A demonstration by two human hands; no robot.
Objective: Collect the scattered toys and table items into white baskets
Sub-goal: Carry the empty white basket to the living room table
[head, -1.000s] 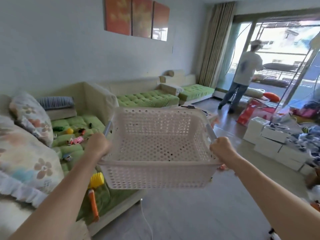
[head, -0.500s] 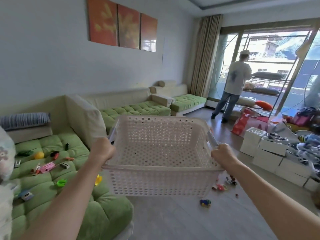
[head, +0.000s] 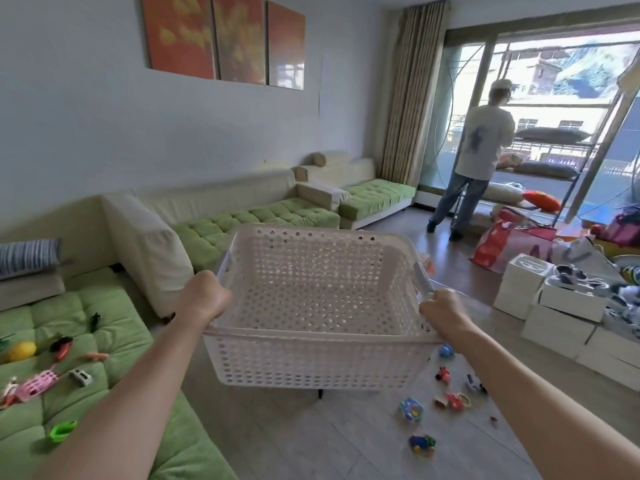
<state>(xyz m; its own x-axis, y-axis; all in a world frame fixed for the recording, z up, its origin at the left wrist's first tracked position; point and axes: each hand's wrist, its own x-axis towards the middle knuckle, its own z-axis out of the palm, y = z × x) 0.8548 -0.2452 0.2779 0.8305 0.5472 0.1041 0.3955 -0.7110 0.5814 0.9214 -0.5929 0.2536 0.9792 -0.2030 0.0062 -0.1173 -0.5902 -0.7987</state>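
I hold an empty white perforated basket (head: 318, 362) in the air in front of me. My left hand (head: 204, 297) grips its left handle and my right hand (head: 441, 311) grips its right handle. Small toys lie on the green sofa seat at the lower left: a yellow ball (head: 21, 351), a pink toy (head: 38, 384), a white car (head: 80, 377) and a green ring (head: 62, 430). More toys lie on the floor under the basket's right side, among them a blue round toy (head: 411, 409), a red toy (head: 453, 400) and a blue-yellow car (head: 421, 443).
A green L-shaped sofa (head: 242, 223) runs along the left wall. White boxes (head: 557, 306) and bags crowd the right side. A person (head: 478, 157) stands at the balcony door, back turned. Grey tiled floor (head: 311, 441) lies below the basket.
My view has swung right and along the sofa; the flowered pillows left the frame and the floor toys came into view. Both hands kept their grip on the basket.
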